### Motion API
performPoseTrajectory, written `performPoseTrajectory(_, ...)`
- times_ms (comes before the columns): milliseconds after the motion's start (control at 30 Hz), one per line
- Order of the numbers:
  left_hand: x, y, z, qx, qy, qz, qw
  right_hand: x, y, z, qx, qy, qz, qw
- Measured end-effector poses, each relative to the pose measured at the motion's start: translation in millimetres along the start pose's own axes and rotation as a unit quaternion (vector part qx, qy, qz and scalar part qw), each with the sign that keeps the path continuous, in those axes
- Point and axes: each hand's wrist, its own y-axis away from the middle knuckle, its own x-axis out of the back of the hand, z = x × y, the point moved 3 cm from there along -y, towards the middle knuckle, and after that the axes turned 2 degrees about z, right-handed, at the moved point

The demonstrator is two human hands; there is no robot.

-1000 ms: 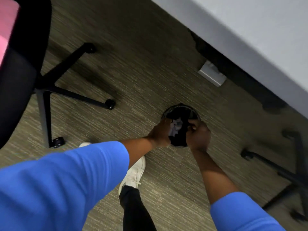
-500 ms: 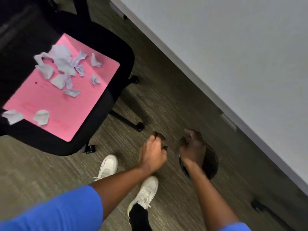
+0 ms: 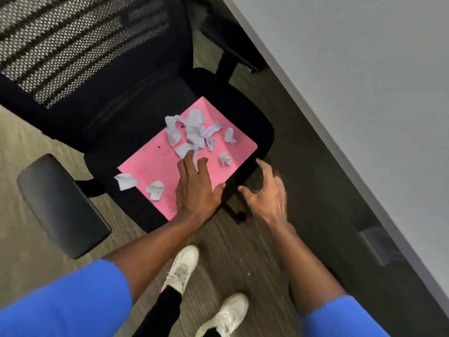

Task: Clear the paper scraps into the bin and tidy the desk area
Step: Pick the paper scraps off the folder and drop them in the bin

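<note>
Both hands have left the bin, now out of sight, and come back empty: left hand point(image 3: 194, 188) spread flat over the pink sheet point(image 3: 158, 164), fingers reaching toward twelve o'clock for the paper scraps point(image 3: 194, 132); right hand point(image 3: 266, 193) open at three o'clock.

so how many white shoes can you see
2. One white shoe is on the carpet just below the left forearm; the other white shoe is nearer the bottom edge, between the two blue sleeves. Neither is hidden.
</note>
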Motion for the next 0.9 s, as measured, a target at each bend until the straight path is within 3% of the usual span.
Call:
performPoseTrajectory(200, 5, -62, -53, 0.045, -0.038, -0.037, 0.998, -35, -50, -56, 0.086, 0.109, -0.043, 0.989)
performPoseTrajectory(467, -2, -96, -75, 0.0, 0.004, -0.085, 0.996, -67, -104, -99, 0.133, 0.227, -0.113, 0.958)
performPoseTrajectory(733, -4, -99, -76, -0.039, 0.013, -0.051, 0.998, -84, -116, -128, 0.237, 0.322, -0.106, 0.91)
performPoseTrajectory(900, -3, -99, -81, -0.049, 0.042, -0.044, 0.997, -84, -111, -121, 0.227, 0.271, -0.044, 0.934)
